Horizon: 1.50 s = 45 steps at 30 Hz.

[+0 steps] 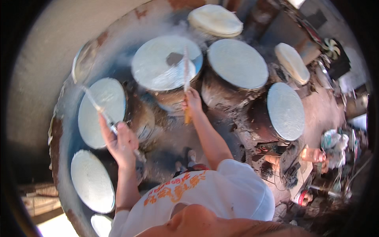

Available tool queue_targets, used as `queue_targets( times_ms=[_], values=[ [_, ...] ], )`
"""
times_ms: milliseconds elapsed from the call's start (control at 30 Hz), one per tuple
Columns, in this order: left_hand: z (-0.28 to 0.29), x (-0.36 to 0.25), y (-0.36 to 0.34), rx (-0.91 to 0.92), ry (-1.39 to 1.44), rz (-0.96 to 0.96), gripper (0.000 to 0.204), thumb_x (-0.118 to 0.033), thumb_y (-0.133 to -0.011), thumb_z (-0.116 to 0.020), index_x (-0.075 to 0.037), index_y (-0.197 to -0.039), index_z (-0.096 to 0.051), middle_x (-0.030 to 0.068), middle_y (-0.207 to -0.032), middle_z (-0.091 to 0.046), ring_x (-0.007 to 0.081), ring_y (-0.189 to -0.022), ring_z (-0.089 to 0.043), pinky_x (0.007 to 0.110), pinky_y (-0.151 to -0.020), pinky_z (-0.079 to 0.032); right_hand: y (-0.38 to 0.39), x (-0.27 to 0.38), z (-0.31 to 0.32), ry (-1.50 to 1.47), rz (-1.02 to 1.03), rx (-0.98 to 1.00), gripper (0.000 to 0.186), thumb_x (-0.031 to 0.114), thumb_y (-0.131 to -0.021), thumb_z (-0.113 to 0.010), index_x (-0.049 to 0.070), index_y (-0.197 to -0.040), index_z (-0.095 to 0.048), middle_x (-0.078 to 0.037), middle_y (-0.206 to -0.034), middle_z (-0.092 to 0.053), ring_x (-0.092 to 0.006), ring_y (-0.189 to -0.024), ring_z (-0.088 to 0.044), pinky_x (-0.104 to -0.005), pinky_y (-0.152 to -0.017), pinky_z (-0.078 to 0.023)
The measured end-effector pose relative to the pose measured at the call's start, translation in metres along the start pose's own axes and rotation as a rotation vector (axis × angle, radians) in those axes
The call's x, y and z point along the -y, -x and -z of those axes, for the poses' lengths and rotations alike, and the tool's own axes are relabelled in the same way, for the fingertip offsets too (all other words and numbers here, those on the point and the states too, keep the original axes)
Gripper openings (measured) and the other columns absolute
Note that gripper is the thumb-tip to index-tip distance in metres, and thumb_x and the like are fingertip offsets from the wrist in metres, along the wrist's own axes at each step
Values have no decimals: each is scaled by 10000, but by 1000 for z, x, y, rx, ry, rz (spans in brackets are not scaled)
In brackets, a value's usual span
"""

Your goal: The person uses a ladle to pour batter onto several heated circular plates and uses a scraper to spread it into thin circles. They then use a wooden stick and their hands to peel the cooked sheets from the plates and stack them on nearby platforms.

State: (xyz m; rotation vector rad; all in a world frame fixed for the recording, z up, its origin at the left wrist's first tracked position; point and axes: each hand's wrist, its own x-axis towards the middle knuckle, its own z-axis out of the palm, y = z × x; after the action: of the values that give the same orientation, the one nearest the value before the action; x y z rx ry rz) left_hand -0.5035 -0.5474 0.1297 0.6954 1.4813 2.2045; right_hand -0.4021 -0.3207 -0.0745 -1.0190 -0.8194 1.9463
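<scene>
My left hand (pixel 121 143) is closed round a long pale handle (pixel 93 98). At its far end is a round, rimmed piece, like a large ladle or shallow pan (pixel 86 62), partly lost in steam. My right hand (pixel 192 100) grips a long narrow spatula (pixel 186 67) by its wooden handle. Its blade lies over the far round griddle (pixel 152 73), which is coated in white with a dark patch beside the blade. Below the ladle-like tool, a white-topped griddle (pixel 103 112) sits close to my left hand.
More white-topped griddles stand round me: one right of centre (pixel 238 63), one at right (pixel 286 111), one at lower left (pixel 92 181). Flat pale stacks lie at the back (pixel 215 19) and right (pixel 292 63). Steam drifts along the curved wall (pixel 47 59). A pinkish bottle (pixel 313 155) lies at right.
</scene>
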Motion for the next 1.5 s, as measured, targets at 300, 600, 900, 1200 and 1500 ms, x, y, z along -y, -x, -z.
queue_targets(
  times_ms=[300,600,900,1200,1500],
  values=[
    [-3,25,-7,122,-127,0,603,-54,-971,-441,-170,-1491,-158,-20,-615,-407,35,-393,-325,214,-338,-286,27,33,96,258,-227,105,366,214,-960,-502,175,-1325,-492,-56,-734,-561,-112,-462,-455,-252,-382,-362],
    [-98,71,-58,300,-121,125,624,-31,-946,-464,-131,-1483,-160,-25,-623,-409,38,-414,-347,203,-343,-292,-105,128,76,379,-100,144,267,194,-942,-509,123,-1189,-581,-61,-701,-568,-132,-471,-481,-296,-383,-382],
    [-140,102,-55,339,-196,200,602,-49,-952,-443,-114,-1481,-165,7,-555,-422,56,-364,-311,225,-337,-270,-95,94,92,1303,595,-188,337,189,-946,-445,174,-1266,-551,-147,-846,-610,-313,-676,-638,-414,-584,-513],
    [-138,110,-128,394,-285,267,590,-39,-931,-487,-99,-1465,-246,-13,-598,-455,50,-382,-358,222,-343,-300,-76,99,73,1359,530,-268,369,143,-876,-529,174,-1243,-523,-162,-892,-473,-350,-672,-581,-446,-534,-500],
    [-149,96,-192,343,-71,474,560,-120,-946,-502,-236,-1454,-296,-42,-594,-388,43,-385,-316,208,-336,-264,-72,122,57,1371,540,-237,360,319,-984,-421,70,-1218,-536,-141,-756,-529,-353,-672,-598,-453,-647,-493]
  ],
)
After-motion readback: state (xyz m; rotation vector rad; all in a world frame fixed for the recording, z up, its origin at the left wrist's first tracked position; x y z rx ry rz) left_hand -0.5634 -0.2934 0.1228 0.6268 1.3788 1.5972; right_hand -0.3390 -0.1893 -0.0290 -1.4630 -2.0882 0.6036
